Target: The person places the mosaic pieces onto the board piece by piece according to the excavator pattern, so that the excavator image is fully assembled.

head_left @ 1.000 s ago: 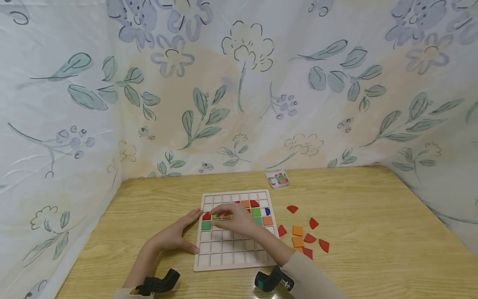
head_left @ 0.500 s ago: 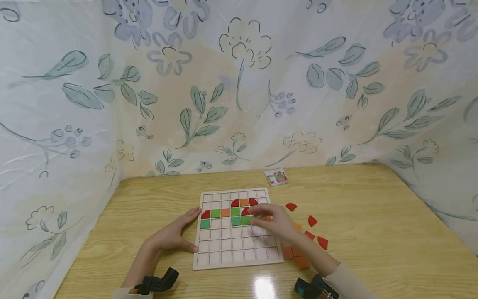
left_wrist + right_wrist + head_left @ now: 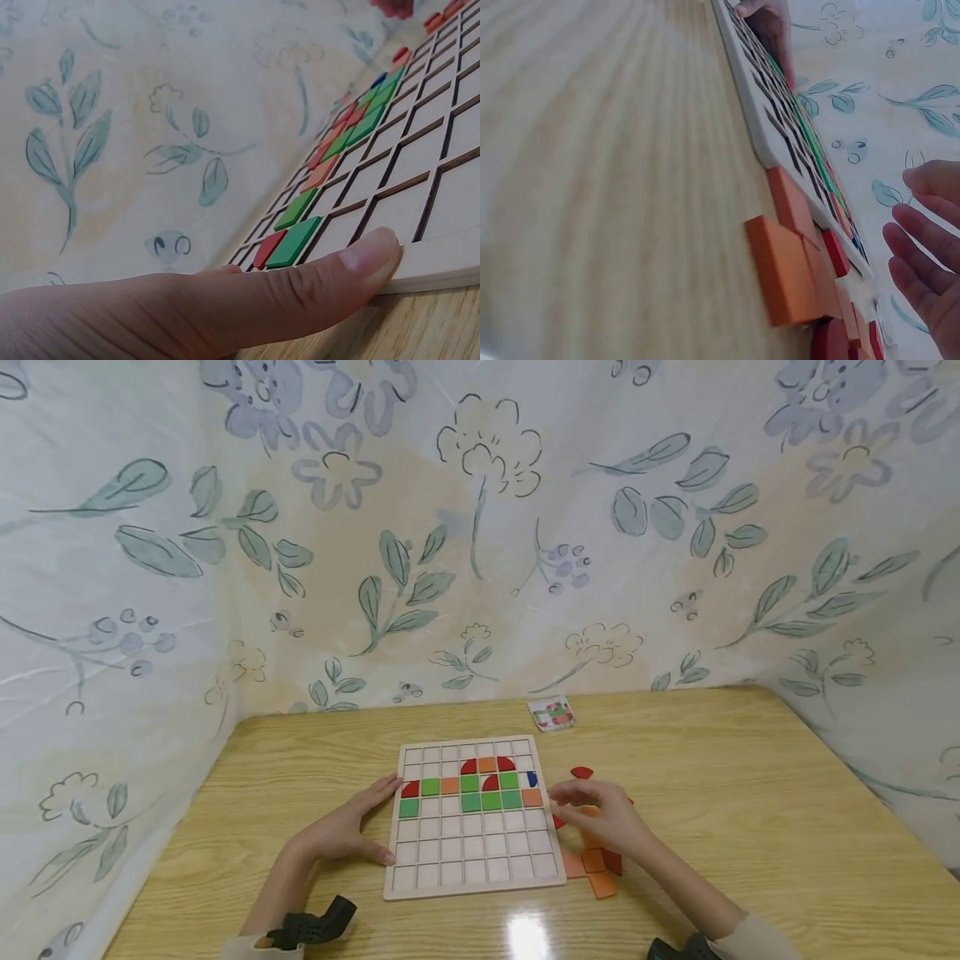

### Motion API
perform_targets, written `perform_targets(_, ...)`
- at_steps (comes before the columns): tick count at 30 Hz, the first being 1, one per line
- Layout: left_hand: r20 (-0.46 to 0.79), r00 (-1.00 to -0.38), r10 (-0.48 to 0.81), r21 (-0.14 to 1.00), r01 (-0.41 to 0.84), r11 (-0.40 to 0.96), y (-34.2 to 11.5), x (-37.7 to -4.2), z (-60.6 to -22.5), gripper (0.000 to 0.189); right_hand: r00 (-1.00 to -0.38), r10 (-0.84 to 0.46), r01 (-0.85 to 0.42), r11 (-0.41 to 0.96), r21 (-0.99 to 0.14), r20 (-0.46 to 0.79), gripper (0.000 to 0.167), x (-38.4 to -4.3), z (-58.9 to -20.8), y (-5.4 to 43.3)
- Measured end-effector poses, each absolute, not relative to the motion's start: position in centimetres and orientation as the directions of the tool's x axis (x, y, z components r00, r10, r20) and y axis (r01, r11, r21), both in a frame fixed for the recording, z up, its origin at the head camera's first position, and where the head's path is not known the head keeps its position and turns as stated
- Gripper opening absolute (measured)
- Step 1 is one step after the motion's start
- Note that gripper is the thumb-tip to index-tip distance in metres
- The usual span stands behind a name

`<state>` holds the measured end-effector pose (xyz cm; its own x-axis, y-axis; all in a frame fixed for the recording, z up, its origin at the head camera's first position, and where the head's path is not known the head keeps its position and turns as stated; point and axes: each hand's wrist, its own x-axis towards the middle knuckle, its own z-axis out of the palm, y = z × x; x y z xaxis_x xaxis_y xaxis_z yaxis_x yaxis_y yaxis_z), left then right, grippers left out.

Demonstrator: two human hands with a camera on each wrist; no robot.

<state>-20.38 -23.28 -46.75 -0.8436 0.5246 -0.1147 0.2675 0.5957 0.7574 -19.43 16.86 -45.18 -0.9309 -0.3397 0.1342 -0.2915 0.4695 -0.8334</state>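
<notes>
A wooden grid board (image 3: 482, 846) lies on the table, with several green square tiles (image 3: 491, 802), orange square tiles (image 3: 487, 764) and red quarter-round tiles (image 3: 468, 767) in its cells. A blue piece (image 3: 532, 779) sits in a cell near the right edge. My left hand (image 3: 341, 829) rests along the board's left edge, its thumb (image 3: 330, 277) against the rim. Just right of the board, my right hand (image 3: 611, 818) hovers over loose tiles. Its fingers (image 3: 922, 247) are loosely bent, with nothing visible between them. The hand partly hides the loose tiles in the head view.
Loose orange squares (image 3: 602, 884) lie touching one another beside the board's lower right corner. A loose red quarter-round (image 3: 582, 772) lies farther back. Behind the board is a small card with a coloured pattern (image 3: 552, 714). A floral cloth (image 3: 480, 568) stands along the table's back.
My right hand has moved right, from over the board's left cells to the loose tiles beside it. More filled cells now show. The left hand stays at the board's left edge.
</notes>
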Motion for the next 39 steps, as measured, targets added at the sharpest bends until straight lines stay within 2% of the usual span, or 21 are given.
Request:
perform_targets(8, -0.124, -0.844, 0.522, 0.766, 0.253, 0.591, -23.4, -20.5, -46.8, 0.107, -0.910, -0.397, -0.301, 0.441, -0.846, 0.117, 0.025, -17.7, -45.6, 18.1)
perform_targets(12, -0.135, -0.847, 0.514, 0.765, 0.240, 0.597, -23.4, -20.4, -46.9, 0.108, -0.900, -0.425, -0.320, 0.483, -0.815, 0.102, 0.025, -17.0, -46.0, 18.6)
perform_targets(15, -0.140, -0.848, 0.511, 0.764, 0.235, 0.600, -23.4, -20.3, -46.9, 0.107, -0.870, -0.474, -0.393, 0.503, -0.770, 0.134, 0.025, -16.6, -46.4, 19.0)
perform_targets(19, -0.137, -0.849, 0.511, 0.762, 0.239, 0.602, -23.4, -20.2, -47.0, 0.107, -0.796, -0.563, -0.529, 0.472, -0.706, 0.220, 0.027, -16.2, -46.8, 19.2)
perform_targets(21, -0.136, -0.848, 0.512, 0.758, 0.243, 0.605, -23.4, -20.2, -47.0, 0.107, -0.780, -0.584, -0.555, 0.480, -0.679, 0.225, 0.030, -16.0, -46.9, 19.2)
perform_targets(26, -0.130, -0.848, 0.513, 0.754, 0.251, 0.607, -23.3, -20.2, -47.0, 0.107, -0.814, -0.561, -0.509, 0.564, -0.650, 0.151, 0.039, -15.3, -46.7, 19.1)
perform_targets(30, -0.125, -0.846, 0.518, 0.758, 0.255, 0.600, -23.3, -20.2, -46.9, 0.107, -0.825, -0.552, -0.492, 0.591, -0.640, 0.124, 0.039, -15.0, -46.7, 19.0)
perform_targets(39, -0.117, -0.848, 0.517, 0.756, 0.262, 0.600, -23.3, -20.2, -46.9, 0.107, -0.807, -0.562, -0.536, 0.573, -0.619, 0.179, 0.032, -14.9, -47.0, 19.3)
